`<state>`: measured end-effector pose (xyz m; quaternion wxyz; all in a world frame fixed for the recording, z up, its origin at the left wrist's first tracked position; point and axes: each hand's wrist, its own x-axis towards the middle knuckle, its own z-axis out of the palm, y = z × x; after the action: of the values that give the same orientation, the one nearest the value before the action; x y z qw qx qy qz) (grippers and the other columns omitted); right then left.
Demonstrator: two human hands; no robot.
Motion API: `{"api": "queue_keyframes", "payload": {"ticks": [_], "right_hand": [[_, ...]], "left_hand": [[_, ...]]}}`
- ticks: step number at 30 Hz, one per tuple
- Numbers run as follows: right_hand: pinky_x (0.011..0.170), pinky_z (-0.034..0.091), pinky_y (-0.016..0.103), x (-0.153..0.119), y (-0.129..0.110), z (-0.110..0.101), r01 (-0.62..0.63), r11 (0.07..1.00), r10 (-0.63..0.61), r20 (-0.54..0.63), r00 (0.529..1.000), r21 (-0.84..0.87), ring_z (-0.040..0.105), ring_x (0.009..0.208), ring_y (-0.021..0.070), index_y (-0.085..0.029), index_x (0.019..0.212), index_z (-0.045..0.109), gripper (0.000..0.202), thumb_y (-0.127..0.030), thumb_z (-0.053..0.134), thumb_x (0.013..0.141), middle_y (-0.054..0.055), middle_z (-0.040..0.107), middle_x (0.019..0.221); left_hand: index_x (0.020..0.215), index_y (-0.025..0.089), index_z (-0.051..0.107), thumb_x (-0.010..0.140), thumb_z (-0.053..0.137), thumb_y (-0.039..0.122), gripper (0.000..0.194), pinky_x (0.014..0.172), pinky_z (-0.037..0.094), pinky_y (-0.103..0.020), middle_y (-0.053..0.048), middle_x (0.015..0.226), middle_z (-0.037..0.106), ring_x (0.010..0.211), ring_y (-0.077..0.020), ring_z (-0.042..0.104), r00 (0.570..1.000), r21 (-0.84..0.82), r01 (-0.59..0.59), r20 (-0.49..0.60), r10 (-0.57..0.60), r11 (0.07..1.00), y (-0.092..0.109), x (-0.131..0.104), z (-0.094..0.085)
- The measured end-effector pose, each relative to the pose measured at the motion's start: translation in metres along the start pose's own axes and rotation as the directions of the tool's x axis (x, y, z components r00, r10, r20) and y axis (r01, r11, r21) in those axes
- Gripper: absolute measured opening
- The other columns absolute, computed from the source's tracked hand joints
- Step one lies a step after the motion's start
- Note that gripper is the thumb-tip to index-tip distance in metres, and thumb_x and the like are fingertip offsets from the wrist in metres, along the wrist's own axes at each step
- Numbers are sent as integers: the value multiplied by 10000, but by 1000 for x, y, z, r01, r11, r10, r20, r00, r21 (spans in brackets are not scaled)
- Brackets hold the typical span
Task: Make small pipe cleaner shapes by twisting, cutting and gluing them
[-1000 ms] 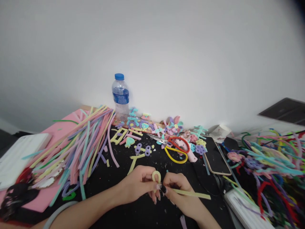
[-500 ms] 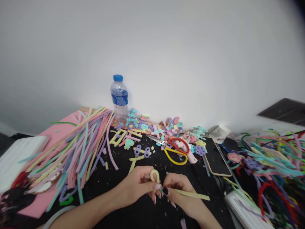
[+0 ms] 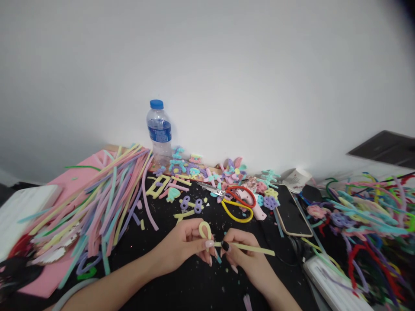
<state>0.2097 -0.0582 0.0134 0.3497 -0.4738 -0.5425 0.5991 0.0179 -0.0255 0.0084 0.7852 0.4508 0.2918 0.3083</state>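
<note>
A pale yellow pipe cleaner (image 3: pixel 254 248) runs between my two hands over the black table. One end is bent into a loop that stands up above my left hand (image 3: pixel 191 246), whose thumb and fingers pinch the loop's base. My right hand (image 3: pixel 240 248) pinches the same strip a short way along, and its straight tail sticks out to the right. Beyond my hands lie scissors (image 3: pixel 238 202) with one red and one yellow handle. A purple and yellow glasses-like shape (image 3: pixel 191 205) of pipe cleaner rests near my left hand.
Left, a big bundle of pastel pipe cleaners (image 3: pixel 110 194) covers pink sheets (image 3: pixel 74 175). A water bottle (image 3: pixel 158 129) stands against the wall. At right are a phone (image 3: pixel 294 211), a paper cup (image 3: pixel 296 179), a white power strip (image 3: pixel 333 280) and a tangle of coloured pipe cleaners (image 3: pixel 372 216).
My hands have drawn slightly apart, so a short stretch of the yellow strip now shows between them. The loop remains in my left fingers. The whole view has shifted a little.
</note>
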Motion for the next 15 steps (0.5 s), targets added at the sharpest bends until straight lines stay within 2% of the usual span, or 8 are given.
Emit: {"api": "queue_keyframes", "payload": {"ticks": [4,7,12,15], "right_hand": [[438,267,196,0,2,-1,-6,998,5,21,1000,55,341,426,64,-144,656,551,314,-418,610,799,-62,429,473],[444,284,195,0,4,-1,-35,992,23,94,995,124,368,434,66,-138,669,572,335,-447,641,779,-53,452,484],[426,289,181,0,5,2,-134,971,80,260,962,198,416,431,61,-123,656,595,341,-439,698,732,-29,512,511],[428,294,172,0,7,3,-149,962,74,307,949,229,420,441,55,-113,667,617,310,-399,722,720,-29,513,517]], "left_hand": [[747,115,556,768,691,285,217,593,523,-251,-53,691,695,574,-130,648,999,-24,11,49,-10,1000,0,-1,-2],[735,116,553,757,703,269,215,583,525,-254,-57,675,700,569,-133,652,991,-61,44,128,-36,997,0,-3,-1],[700,120,552,721,733,252,225,511,513,-247,-39,605,681,505,-140,642,946,-107,150,304,-111,983,1,-8,0],[717,122,550,707,745,247,232,474,493,-227,-27,581,668,477,-135,632,924,-100,192,355,-146,976,1,-8,1]]}}
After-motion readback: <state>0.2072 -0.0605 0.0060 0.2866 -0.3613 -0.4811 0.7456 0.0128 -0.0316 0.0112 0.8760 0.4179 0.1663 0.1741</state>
